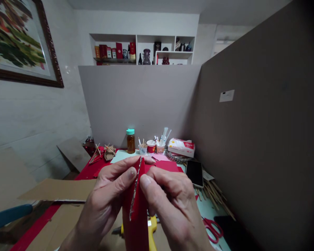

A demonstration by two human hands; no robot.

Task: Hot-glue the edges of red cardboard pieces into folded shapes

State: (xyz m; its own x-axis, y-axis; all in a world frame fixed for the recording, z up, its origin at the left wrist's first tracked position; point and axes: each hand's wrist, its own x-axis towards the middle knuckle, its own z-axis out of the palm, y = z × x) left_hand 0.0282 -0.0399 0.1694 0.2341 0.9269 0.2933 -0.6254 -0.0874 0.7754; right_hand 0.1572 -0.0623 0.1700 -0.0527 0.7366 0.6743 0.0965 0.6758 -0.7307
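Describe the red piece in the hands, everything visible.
The red piece has plain red, card-like surfaces and a rough grey line slanting up it, possibly a raw board edge. It's held up over the table, upper end narrow, lower end cut off by the frame. The left hand and right hand grip it from either side.

Room above red card (135, 225), glue gun (152, 227) beneath

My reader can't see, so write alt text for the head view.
A person's left hand and right hand hold up a red card with a pale, rough edge. Beneath is a partly hidden yellow glue gun; scissors lie to the right. Behind, a jar and three cups stand before a grey partition.
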